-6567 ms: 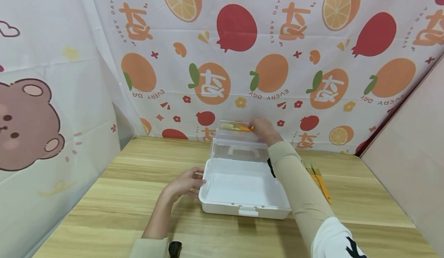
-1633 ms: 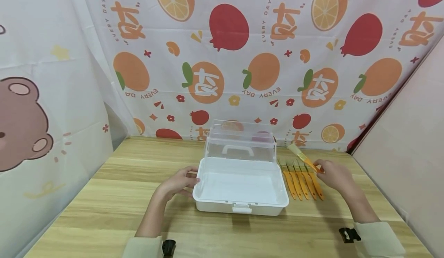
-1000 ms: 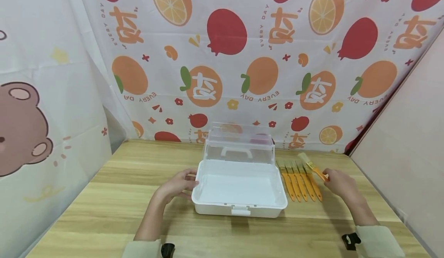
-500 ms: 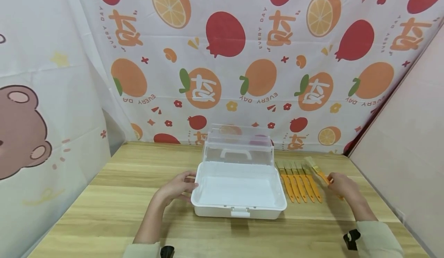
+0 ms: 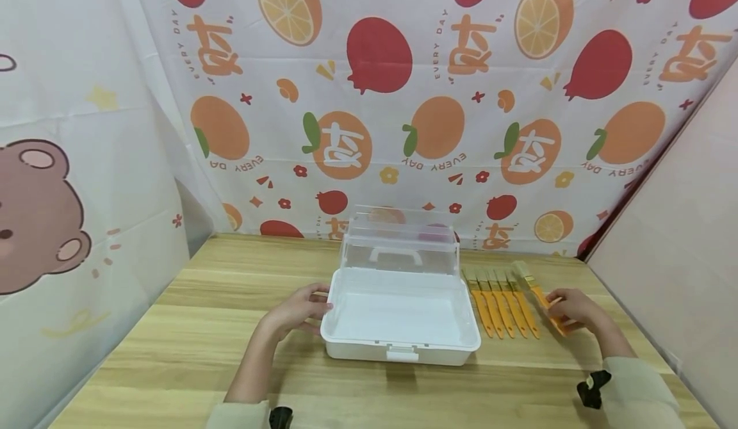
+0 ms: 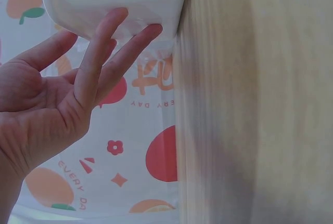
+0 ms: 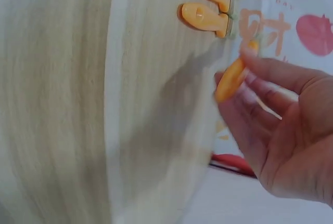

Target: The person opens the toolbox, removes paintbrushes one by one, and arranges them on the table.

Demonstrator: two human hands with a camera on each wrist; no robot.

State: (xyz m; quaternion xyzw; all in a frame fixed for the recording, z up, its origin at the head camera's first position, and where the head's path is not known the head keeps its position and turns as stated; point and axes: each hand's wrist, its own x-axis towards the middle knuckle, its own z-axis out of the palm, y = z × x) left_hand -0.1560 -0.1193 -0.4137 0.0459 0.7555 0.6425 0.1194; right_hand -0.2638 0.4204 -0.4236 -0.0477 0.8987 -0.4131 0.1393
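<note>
My left hand rests against the left side of a white plastic box. Its fairly straight fingertips touch the outer wall in the left wrist view, with the thumb near the rim. The box's clear lid stands raised at the back. On the right, my right hand pinches the orange handle of a flat paintbrush between thumb and fingers. That brush points away from me, bristles toward the patterned cloth. Beside it lies a row of several similar paintbrushes.
The wooden table extends around the box. A fruit-patterned cloth hangs behind it, a bear-printed cloth on the left and a pale panel on the right. The box's front latch hangs down.
My right hand has brought the paintbrush from the raised lid over to the right, then down beside the row, its handle swinging toward me. The left hand stays at the box.
</note>
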